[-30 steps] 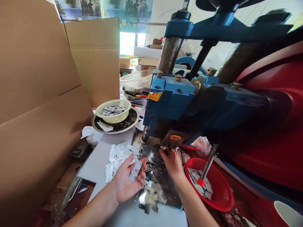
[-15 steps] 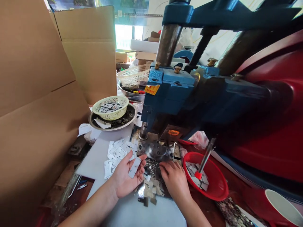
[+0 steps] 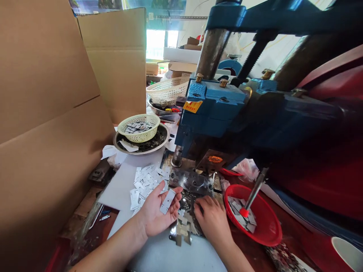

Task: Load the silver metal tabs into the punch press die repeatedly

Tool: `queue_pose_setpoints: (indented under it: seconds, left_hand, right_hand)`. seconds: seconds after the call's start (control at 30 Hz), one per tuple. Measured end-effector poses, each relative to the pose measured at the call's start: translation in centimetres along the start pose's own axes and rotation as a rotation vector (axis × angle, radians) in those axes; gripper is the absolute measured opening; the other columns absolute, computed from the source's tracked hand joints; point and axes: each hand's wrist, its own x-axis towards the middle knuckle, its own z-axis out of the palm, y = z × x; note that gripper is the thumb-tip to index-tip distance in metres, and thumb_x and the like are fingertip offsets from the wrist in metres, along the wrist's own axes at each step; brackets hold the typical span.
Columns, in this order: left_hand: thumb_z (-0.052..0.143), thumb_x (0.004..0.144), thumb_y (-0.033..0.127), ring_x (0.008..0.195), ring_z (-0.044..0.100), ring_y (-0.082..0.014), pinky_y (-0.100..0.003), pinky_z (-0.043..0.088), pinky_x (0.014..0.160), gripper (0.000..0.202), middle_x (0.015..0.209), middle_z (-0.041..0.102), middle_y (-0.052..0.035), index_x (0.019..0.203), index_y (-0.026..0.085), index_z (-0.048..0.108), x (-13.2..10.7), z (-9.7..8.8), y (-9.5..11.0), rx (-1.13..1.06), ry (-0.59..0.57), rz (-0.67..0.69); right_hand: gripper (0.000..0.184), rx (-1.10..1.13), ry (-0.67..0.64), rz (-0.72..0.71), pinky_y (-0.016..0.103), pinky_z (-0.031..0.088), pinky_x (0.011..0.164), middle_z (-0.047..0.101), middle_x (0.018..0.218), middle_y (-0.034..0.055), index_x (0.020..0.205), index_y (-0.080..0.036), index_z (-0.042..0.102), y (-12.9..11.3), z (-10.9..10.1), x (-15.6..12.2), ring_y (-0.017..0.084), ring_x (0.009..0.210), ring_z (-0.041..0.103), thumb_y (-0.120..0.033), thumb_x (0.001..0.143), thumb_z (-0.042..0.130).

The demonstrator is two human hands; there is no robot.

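Observation:
My left hand (image 3: pixel 161 209), palm up, holds a small flat metal plate (image 3: pixel 167 201) with punched holes between thumb and fingers. To its left lies a loose pile of similar plates (image 3: pixel 148 183) on a pale board. My right hand (image 3: pixel 213 217) is palm down beside the front of the steel die (image 3: pixel 192 180), fingers curled in together; whatever may be under them is hidden. Between my hands are small round metal bits and a heap of thin shiny metal pieces (image 3: pixel 181 228). The blue press (image 3: pixel 215 113) stands over the die.
A red bowl (image 3: pixel 268 226) of plates stands to the right, with a red-tipped lever (image 3: pixel 255 190) over it. A cream basket (image 3: pixel 138 134) of plates sits in a metal basin (image 3: pixel 167 141) at back left. Tall cardboard (image 3: pixel 113 68) walls the left side.
The view has swung slightly left, so everything sits further right. My left hand still holds the plate. My right hand's fingers look a little more curled beside the die.

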Motion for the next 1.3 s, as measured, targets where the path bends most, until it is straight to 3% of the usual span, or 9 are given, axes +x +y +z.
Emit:
queue_pose_setpoints:
  seconds: [0.23, 0.4, 0.53, 0.67, 0.8, 0.9, 1.0, 1.1, 1.3]
  left_hand:
    - [0.047, 0.086, 0.054, 0.073, 0.063, -0.0174, -0.025, 0.046, 0.063, 0.058, 0.085, 0.066, -0.0091, 0.118, 0.007, 0.054, 0.5, 0.5, -0.4, -0.028, -0.068, -0.063]
    - [0.042, 0.085, 0.062, 0.068, 0.062, -0.0164, -0.025, 0.045, 0.059, 0.063, 0.085, 0.066, -0.0089, 0.113, 0.008, 0.058, 1.3, 0.7, -1.7, 0.096, -0.069, -0.145]
    - [0.043, 0.083, 0.063, 0.051, 0.054, -0.0108, -0.02, 0.038, 0.048, 0.056, 0.062, 0.059, -0.0027, 0.092, 0.011, 0.064, 1.4, 0.7, -2.5, 0.249, -0.038, -0.16]
    - [0.041, 0.086, 0.06, 0.064, 0.059, -0.0153, -0.025, 0.043, 0.058, 0.056, 0.076, 0.063, -0.0067, 0.099, 0.01, 0.063, 0.6, 0.9, -1.8, 0.276, -0.058, -0.056]
    - [0.046, 0.086, 0.054, 0.076, 0.06, -0.0189, -0.03, 0.045, 0.071, 0.049, 0.093, 0.063, -0.0101, 0.103, 0.012, 0.064, -0.3, 0.7, -1.3, 0.343, -0.031, 0.123]
    - [0.062, 0.079, 0.042, 0.084, 0.056, -0.021, -0.03, 0.043, 0.077, 0.031, 0.094, 0.062, -0.0085, 0.094, 0.015, 0.068, -1.2, 0.2, -1.6, 0.643, 0.021, 0.421]
    - [0.074, 0.067, 0.02, 0.098, 0.051, -0.0247, -0.032, 0.037, 0.092, 0.023, 0.101, 0.061, -0.0085, 0.09, 0.019, 0.072, -1.6, -0.2, -1.9, 1.024, -0.081, 0.673]
    - [0.071, 0.069, 0.017, 0.094, 0.051, -0.0239, -0.032, 0.033, 0.095, 0.016, 0.095, 0.061, -0.0082, 0.084, 0.022, 0.073, -0.4, 0.1, -1.6, 1.229, -0.129, 0.73]
    - [0.069, 0.07, 0.018, 0.085, 0.048, -0.0238, -0.032, 0.035, 0.088, 0.01, 0.077, 0.057, -0.004, 0.077, 0.024, 0.072, 5.5, 2.5, 0.3, 1.217, 0.001, 0.836]
  right_hand:
    - [0.026, 0.074, 0.022, 0.02, 0.032, 0.045, 0.052, 0.064, 0.067, 0.0014, 0.069, -0.026, 0.06, 6.0, -4.4, -6.1, 0.02, 0.057, 0.061, -0.044, 0.085, 0.049]
    - [0.022, 0.201, 0.118, -0.095, 0.031, 0.053, 0.071, 0.066, 0.092, 0.0064, 0.097, -0.024, 0.063, 1.2, -5.3, -3.6, 0.019, 0.082, 0.064, -0.037, 0.09, 0.046]
    - [0.029, 0.215, 0.075, -0.297, 0.036, 0.052, 0.079, 0.061, 0.114, 0.0082, 0.115, -0.026, 0.058, -2.8, -5.4, 0.0, 0.021, 0.096, 0.059, -0.027, 0.089, 0.048]
    - [0.017, 0.253, 0.128, -0.414, 0.035, 0.051, 0.076, 0.066, 0.099, 0.0052, 0.094, -0.025, 0.064, -3.1, -5.3, 0.4, 0.019, 0.089, 0.06, -0.02, 0.086, 0.051]
    - [0.019, 0.231, 0.288, -0.447, 0.035, 0.049, 0.075, 0.068, 0.09, 0.0035, 0.097, -0.028, 0.063, -2.1, -4.9, -0.8, 0.018, 0.083, 0.061, -0.018, 0.083, 0.055]
    - [0.025, 0.222, 0.345, -0.419, 0.037, 0.049, 0.079, 0.068, 0.092, 0.0031, 0.101, -0.029, 0.062, -1.6, -4.5, -1.3, 0.019, 0.086, 0.062, -0.014, 0.081, 0.058]
    - [0.024, 0.282, 0.32, -0.381, 0.037, 0.049, 0.082, 0.069, 0.094, 0.0033, 0.101, -0.026, 0.061, -1.3, -4.0, -1.1, 0.019, 0.092, 0.062, -0.015, 0.08, 0.059]
    - [0.014, 0.397, 0.253, -0.246, 0.033, 0.05, 0.076, 0.069, 0.088, 0.0029, 0.096, -0.025, 0.062, -1.0, -3.2, -0.4, 0.018, 0.085, 0.063, -0.021, 0.084, 0.056]
    - [0.021, 0.566, 0.249, 0.213, 0.035, 0.048, 0.076, 0.067, 0.088, 0.0048, 0.092, -0.023, 0.063, 0.2, -0.8, 3.4, 0.02, 0.084, 0.061, -0.037, 0.086, 0.05]
